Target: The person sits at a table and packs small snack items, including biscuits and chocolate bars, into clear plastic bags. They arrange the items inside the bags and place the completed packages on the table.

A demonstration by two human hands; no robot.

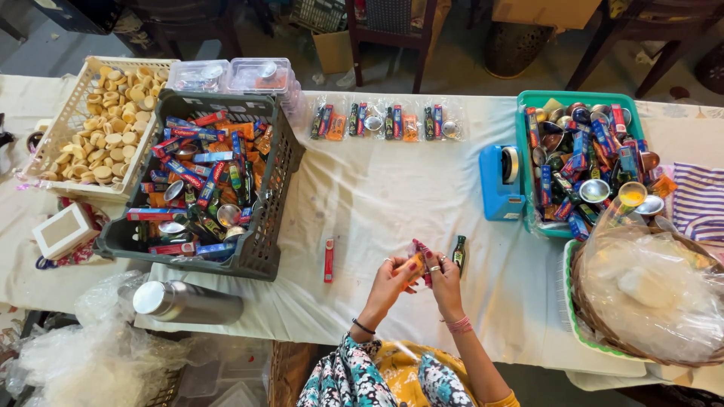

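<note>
My left hand (392,280) and my right hand (445,277) meet near the table's front edge. Together they hold a small orange packet (415,265) and a slim red stick pack (422,255). A small dark green bottle (458,252) stands up beside my right hand's fingers; whether the hand grips it I cannot tell. A red stick pack (329,260) lies alone on the white cloth to the left of my hands.
A grey crate (271,226) of packs and small metal bowls sits left, beside a white basket of round discs (72,113). Filled clear packets (388,120) line the far edge. A teal tub (528,136), blue tape dispenser (499,185), wicker basket (596,316) and steel flask (188,301) stand around.
</note>
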